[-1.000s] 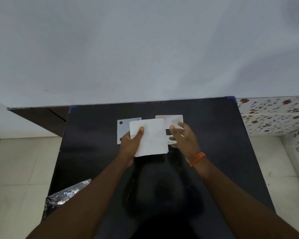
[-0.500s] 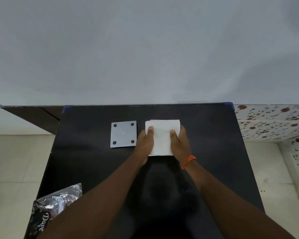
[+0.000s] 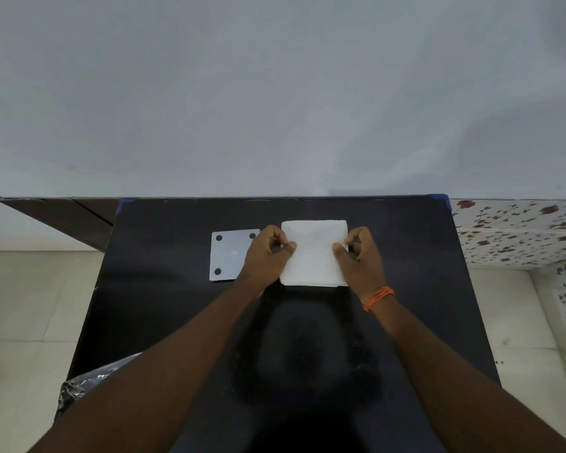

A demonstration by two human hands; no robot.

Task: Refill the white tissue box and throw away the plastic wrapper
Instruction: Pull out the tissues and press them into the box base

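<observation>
2 hands (image 3: 314, 256) hiding tissue stack (image 3: 314, 256) sides

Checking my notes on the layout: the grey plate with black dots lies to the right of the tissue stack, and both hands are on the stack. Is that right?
Not quite. The head view shows the grey plate lying to the left of the tissue stack, partly behind the left hand. The rest holds: the left hand and the right hand are both on the stack.

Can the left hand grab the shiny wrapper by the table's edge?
Probably yes, once freed. The left hand is busy pressing the tissue stack, but nothing lies between it and the plastic wrapper at the near-left table edge.
</observation>
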